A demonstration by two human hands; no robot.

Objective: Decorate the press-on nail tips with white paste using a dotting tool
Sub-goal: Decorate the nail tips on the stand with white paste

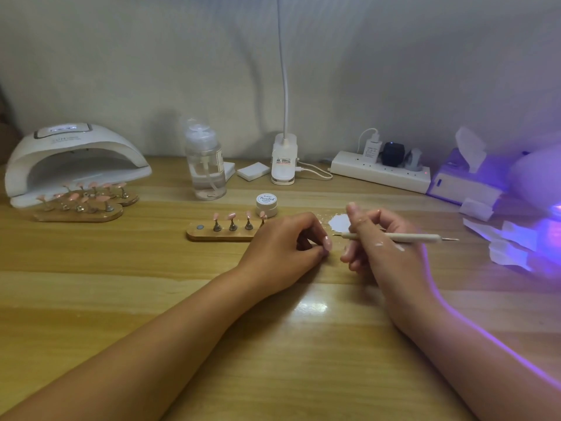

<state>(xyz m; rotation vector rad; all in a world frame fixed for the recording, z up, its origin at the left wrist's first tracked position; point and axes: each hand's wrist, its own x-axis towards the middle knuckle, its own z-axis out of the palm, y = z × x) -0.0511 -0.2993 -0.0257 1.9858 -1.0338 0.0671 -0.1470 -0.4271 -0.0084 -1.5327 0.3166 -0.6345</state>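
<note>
My left hand rests on the table and pinches a pink press-on nail tip between thumb and forefinger. My right hand, smeared with white paste, grips a slim white dotting tool that lies nearly level, its tip pointing left a little above the held nail. A smear of white paste lies on the table just behind the hands. A small white paste jar stands behind a wooden holder carrying several pink nail tips on metal stands; my left hand hides its right end.
At the far left a white nail lamp stands behind two more wooden holders with pink tips. A clear pump bottle, clip lamp and power strip line the back. Tissue box and crumpled tissues lie right, in purple light.
</note>
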